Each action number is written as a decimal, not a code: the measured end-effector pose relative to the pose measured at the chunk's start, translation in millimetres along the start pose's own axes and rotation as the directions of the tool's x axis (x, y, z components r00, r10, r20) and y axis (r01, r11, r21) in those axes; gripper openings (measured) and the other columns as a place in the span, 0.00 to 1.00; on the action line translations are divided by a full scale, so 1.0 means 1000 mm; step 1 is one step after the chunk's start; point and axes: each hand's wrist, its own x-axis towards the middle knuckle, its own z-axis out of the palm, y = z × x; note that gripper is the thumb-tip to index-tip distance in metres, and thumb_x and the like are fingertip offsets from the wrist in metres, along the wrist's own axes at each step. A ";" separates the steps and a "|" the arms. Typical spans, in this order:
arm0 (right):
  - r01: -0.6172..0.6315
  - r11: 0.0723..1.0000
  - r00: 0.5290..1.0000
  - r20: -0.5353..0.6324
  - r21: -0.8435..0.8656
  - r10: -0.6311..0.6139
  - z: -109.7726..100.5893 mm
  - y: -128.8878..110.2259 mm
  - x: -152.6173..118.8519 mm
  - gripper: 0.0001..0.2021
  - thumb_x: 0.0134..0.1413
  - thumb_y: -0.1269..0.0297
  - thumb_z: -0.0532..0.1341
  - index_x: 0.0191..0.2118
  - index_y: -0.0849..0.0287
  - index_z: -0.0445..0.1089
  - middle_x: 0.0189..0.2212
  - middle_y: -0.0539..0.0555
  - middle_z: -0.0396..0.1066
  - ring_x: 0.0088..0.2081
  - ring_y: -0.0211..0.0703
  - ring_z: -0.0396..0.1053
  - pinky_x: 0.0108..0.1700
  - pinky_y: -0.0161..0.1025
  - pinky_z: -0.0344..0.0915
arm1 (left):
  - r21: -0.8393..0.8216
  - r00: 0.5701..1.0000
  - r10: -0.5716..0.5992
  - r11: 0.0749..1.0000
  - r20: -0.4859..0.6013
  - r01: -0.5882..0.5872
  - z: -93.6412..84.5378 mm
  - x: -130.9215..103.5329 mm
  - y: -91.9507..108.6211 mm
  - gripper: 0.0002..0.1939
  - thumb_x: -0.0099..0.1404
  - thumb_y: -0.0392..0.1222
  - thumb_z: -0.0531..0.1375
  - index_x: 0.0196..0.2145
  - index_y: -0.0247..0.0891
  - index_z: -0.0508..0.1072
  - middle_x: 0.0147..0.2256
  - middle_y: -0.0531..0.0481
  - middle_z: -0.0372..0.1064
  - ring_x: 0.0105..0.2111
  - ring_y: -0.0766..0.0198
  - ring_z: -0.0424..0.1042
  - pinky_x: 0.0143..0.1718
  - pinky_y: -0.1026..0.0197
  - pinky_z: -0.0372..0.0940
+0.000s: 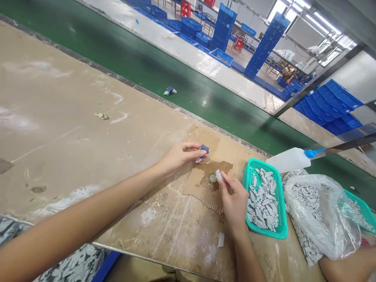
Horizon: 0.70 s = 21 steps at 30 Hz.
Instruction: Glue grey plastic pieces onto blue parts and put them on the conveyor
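Head: left grip (185, 154) pinches angular blue piece (205, 148).

Both arms are bare, at least as far as you can see. The left forearm (88, 217) runs in a long diagonal from the lower left corner, wrist nearly straight, and the left hand (183, 156) is in a pinch grip, thumb and fingers pointing off to the right. The right forearm (249, 254) comes up from the bottom edge (way less of it showing, btw), with the right hand (235, 199) bent over and angled left, thumb and index pinched together. Hands are near each other but not touching, left one reaching further out.
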 end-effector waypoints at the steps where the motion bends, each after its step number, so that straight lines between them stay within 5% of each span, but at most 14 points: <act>1: 0.018 1.000 1.000 -0.002 -0.022 -0.018 0.001 0.002 0.000 0.12 0.61 0.61 0.61 0.47 0.56 0.78 0.38 0.55 0.79 0.38 0.42 0.74 0.43 0.40 0.70 | -0.006 1.000 0.003 1.000 0.004 -0.003 -0.001 0.000 0.001 0.18 0.45 0.46 0.76 0.32 0.34 0.81 0.31 0.45 0.77 0.31 0.63 0.73 0.38 0.61 0.66; 12: 0.309 0.913 0.950 0.052 -0.268 -0.307 -0.001 0.006 0.000 0.10 0.62 0.67 0.61 0.46 0.59 0.78 0.34 0.54 0.78 0.34 0.39 0.73 0.37 0.36 0.69 | -0.096 0.998 0.030 0.995 0.052 -0.025 -0.005 -0.003 0.011 0.12 0.52 0.41 0.72 0.31 0.30 0.79 0.28 0.47 0.73 0.29 0.67 0.69 0.32 0.63 0.62; 21: 0.411 0.843 0.908 0.079 -0.347 -0.411 0.000 0.004 0.000 0.11 0.62 0.70 0.61 0.48 0.57 0.77 0.30 0.51 0.76 0.31 0.36 0.70 0.35 0.34 0.68 | -0.078 0.997 0.042 0.996 0.061 -0.037 -0.005 -0.002 0.007 0.12 0.49 0.39 0.72 0.29 0.30 0.79 0.27 0.48 0.71 0.27 0.69 0.66 0.32 0.62 0.58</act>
